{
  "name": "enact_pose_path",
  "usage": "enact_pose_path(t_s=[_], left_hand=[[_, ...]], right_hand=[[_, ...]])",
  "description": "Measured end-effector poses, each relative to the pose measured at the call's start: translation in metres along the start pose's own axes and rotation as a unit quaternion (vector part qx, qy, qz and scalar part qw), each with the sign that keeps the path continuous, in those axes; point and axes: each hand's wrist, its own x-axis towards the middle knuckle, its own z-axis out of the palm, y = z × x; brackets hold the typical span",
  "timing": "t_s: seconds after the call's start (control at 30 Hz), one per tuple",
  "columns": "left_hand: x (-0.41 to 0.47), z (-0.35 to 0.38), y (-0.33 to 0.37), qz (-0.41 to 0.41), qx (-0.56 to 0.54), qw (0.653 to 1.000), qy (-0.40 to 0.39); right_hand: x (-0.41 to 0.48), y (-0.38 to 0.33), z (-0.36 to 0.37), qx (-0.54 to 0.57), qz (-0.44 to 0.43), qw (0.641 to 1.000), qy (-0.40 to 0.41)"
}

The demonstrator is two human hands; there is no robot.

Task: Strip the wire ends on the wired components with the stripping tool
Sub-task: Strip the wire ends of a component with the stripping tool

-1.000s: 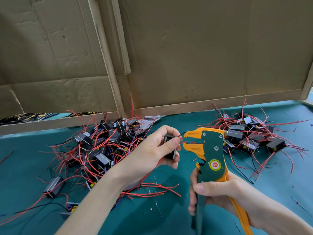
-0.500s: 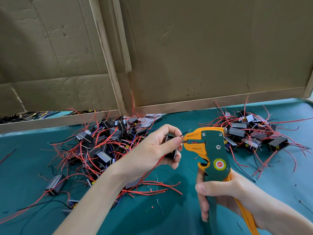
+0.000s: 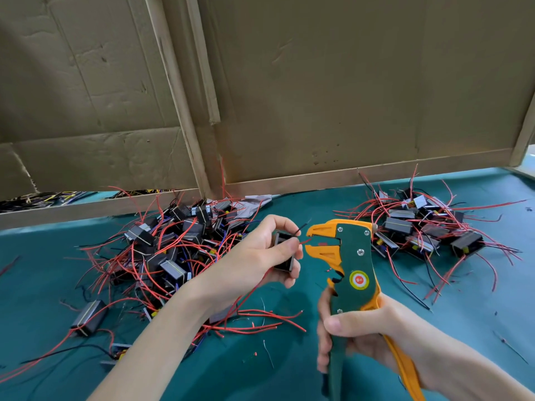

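Your left hand (image 3: pixel 260 256) pinches the component (image 3: pixel 285 264) at centre, its red wire (image 3: pixel 304 242) aimed toward 3 o'clock into the stripper's (image 3: pixel 354 250) parted jaws so the end seats squarely, while your right hand (image 3: pixel 370 334) wraps the handles at 5 o'clock, likely ready to squeeze.

Stripping tool (image 3: pixel 351 256) right of held component (image 3: pixel 285 251)

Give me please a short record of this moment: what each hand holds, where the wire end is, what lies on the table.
left hand: holds a black component, pinches its red wire
right hand: grips the stripping tool by its handles
wire end: at the mouth of the tool's open orange jaws
table: left pile and right pile of wired components
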Motion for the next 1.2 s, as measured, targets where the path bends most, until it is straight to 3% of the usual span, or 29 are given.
enact_pose_path(t_s=[0.53,0.77,0.93,1.07,1.2], left_hand=[[-0.003,-0.006,0.005,-0.023,-0.090,0.993,-0.069],[0.000,-0.007,0.007,-0.029,-0.078,0.995,-0.059],[-0.004,0.006,0.017,0.010,0.014,1.000,-0.014],[-0.014,0.017,0.030,0.065,0.026,0.997,-0.034],[-0.015,0.020,0.037,0.077,-0.006,0.997,-0.020]], right_hand=[[-0.003,-0.005,-0.002,-0.020,0.006,0.999,-0.027],[-0.001,-0.001,0.005,-0.006,0.007,1.000,0.018],[0.003,0.005,0.007,0.016,0.005,0.998,0.065],[0.003,-0.002,-0.010,0.058,-0.039,0.988,0.136],[-0.003,-0.017,-0.023,0.041,-0.066,0.993,0.085]])
